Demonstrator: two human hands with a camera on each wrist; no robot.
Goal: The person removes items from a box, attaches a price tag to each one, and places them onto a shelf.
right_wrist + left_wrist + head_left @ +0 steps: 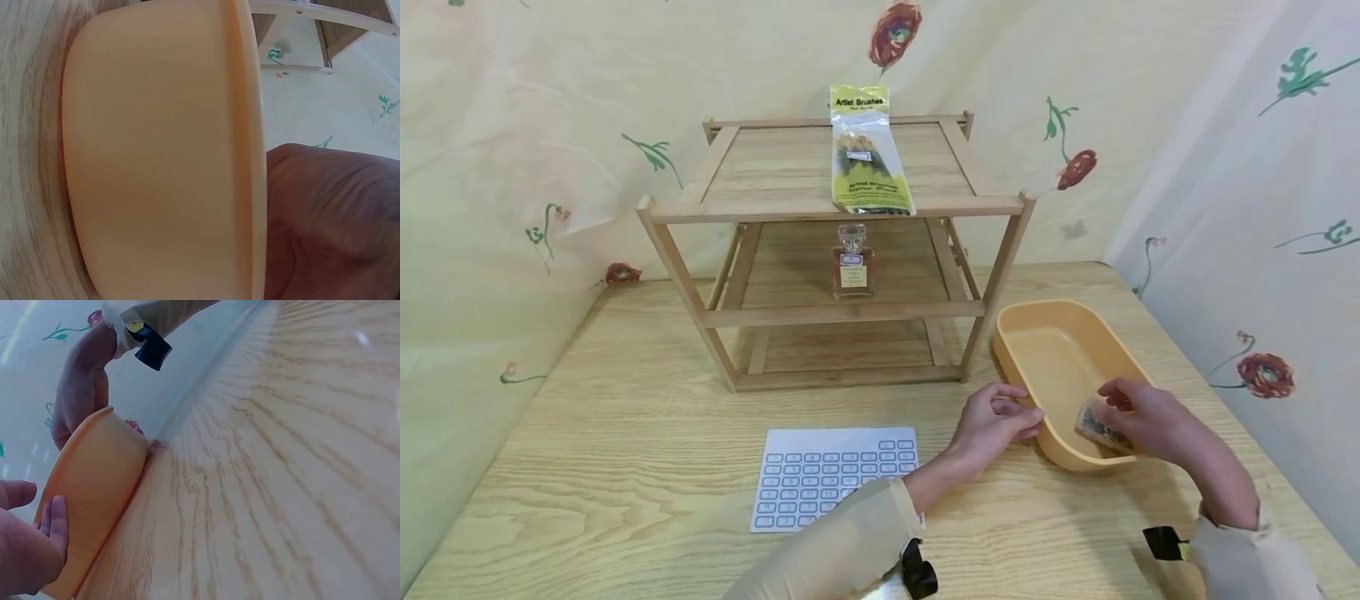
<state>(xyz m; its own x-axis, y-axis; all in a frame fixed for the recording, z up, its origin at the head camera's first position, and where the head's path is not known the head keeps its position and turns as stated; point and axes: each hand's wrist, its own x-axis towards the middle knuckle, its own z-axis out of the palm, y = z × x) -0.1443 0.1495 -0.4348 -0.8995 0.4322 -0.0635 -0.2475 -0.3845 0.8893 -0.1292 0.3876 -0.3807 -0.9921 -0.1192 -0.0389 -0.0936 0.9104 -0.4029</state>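
Lower right: right hand (1153, 422), fingers curled over packet (1094, 426) (hold unclear); left hand (988, 429), fingers loosely parted, touching tub (1051, 350). Shallow pinch could drop packet.

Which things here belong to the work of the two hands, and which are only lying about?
Apparently in the work: orange tub, left hand at its side; small packet inside, right hand over it.
Apparently lying about, untouched: wooden rack, brush pack, glass bottle, label sheet.
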